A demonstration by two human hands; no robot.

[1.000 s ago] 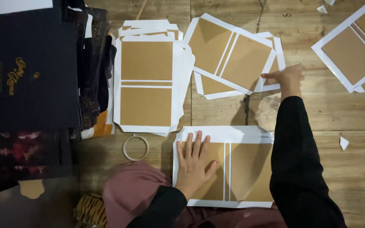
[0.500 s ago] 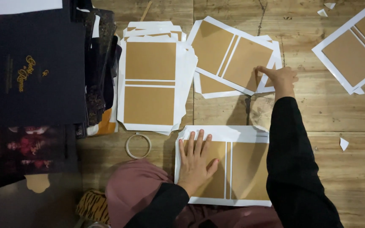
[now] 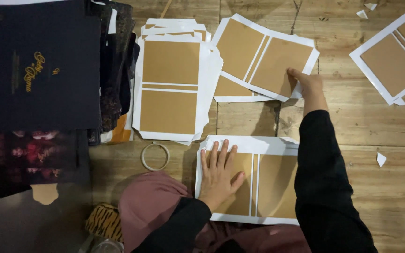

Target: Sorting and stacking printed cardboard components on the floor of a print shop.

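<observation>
My left hand (image 3: 219, 171) lies flat, fingers spread, on a white sheet with brown cardboard panels (image 3: 270, 180) on the wooden floor in front of me. My right hand (image 3: 305, 84) reaches forward and pinches the near right corner of the top sheet of a tilted stack of similar sheets (image 3: 258, 54). Both arms wear black sleeves.
A taller stack of brown-and-white sheets (image 3: 169, 86) lies to the left, a tape ring (image 3: 154, 156) below it. Dark covers (image 3: 38, 65) are piled at far left. Another sheet (image 3: 394, 56) lies at top right, and small paper scraps (image 3: 381, 159) dot the floor.
My right hand has shifted slightly left along the edge of the tilted stack and now grips the top sheet's corner. My left hand has stayed flat on the near sheet.
</observation>
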